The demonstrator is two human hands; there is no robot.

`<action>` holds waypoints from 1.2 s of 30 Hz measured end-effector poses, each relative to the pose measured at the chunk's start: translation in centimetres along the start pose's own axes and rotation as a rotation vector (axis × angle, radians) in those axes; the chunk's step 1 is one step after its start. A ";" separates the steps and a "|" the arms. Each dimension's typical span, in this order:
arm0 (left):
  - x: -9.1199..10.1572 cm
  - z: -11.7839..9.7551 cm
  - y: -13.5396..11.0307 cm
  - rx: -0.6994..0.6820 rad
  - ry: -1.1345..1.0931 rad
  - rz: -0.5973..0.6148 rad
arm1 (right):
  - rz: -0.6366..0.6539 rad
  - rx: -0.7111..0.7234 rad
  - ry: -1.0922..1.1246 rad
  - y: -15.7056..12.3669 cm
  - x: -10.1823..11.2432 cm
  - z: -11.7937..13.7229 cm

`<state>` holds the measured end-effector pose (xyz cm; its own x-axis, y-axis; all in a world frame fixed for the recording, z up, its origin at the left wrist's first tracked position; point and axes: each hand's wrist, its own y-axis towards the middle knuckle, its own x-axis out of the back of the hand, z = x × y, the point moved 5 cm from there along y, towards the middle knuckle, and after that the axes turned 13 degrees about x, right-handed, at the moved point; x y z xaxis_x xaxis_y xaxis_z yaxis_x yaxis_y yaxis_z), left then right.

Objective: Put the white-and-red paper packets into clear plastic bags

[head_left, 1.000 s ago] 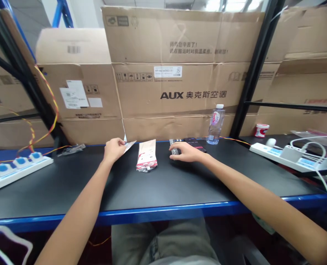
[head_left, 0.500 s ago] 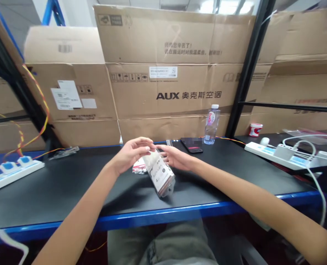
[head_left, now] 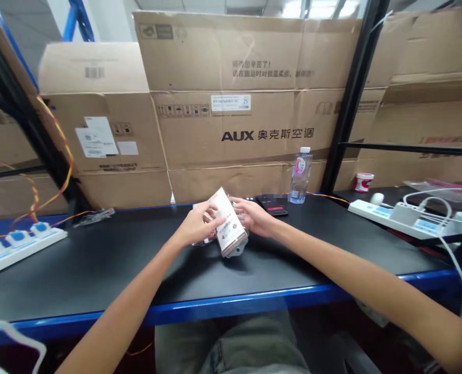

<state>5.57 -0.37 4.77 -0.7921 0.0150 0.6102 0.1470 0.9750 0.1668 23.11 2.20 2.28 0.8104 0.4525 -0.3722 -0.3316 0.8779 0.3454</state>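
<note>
1. The left hand (head_left: 195,224) curls its fingers around a printed plastic pack (head_left: 231,234), over the table (head_left: 98,272) towards its far edge.
2. The right hand (head_left: 253,217) rests spread fingers against the pack's side.
3. Two-handed support should stop the slick pack slipping.

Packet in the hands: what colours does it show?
The packet is cream-white with a copper-brown band, seen best in the head view.

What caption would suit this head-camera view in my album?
The left hand grips a printed plastic packet while the right hand touches its edge, at a black workbench.
</note>
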 end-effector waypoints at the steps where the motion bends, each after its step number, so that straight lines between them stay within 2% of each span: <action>1: -0.5 -0.1 -0.2 0.012 -0.022 0.028 | 0.012 0.003 0.011 -0.1 -0.2 0.1; 4: -1.1 -0.6 -0.6 -0.029 -0.062 0.040 | 0.034 0.009 0.026 -0.2 -0.5 0.1; 9: -0.8 -1.2 -0.8 -0.105 -0.042 -0.068 | 0.072 0.056 0.020 -0.3 -1.2 0.5; 12: -0.7 -1.4 -0.9 -0.144 -0.019 -0.091 | 0.074 0.078 -0.008 -0.5 -1.5 0.9; 18: -1.2 -1.7 -1.2 -0.208 0.001 -0.037 | -0.018 0.212 -0.263 -0.7 -1.1 1.3; 23: -1.3 -1.3 -1.0 -0.153 -0.059 -0.005 | -0.030 0.235 -0.269 -0.6 -0.8 1.5; 26: -1.1 -1.3 -1.0 -0.150 -0.086 -0.036 | -0.034 0.301 -0.341 -0.4 -0.7 1.9; 29: -0.6 -1.6 -1.2 -0.208 -0.090 -0.122 | -0.076 0.356 -0.438 -0.3 -0.4 2.2; 32: -0.4 -2.3 -1.9 -0.300 -0.035 -0.200 | -0.055 0.298 -0.437 -0.4 -0.5 1.6; 36: -0.7 -3.8 -3.1 -0.473 0.108 -0.241 | 0.035 0.175 -0.336 -0.9 -1.1 0.6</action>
<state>7.89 -4.25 6.79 -0.7748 -0.2439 0.5832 0.2391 0.7410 0.6275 22.79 0.85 2.91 0.9227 0.3800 -0.0646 -0.2981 0.8098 0.5054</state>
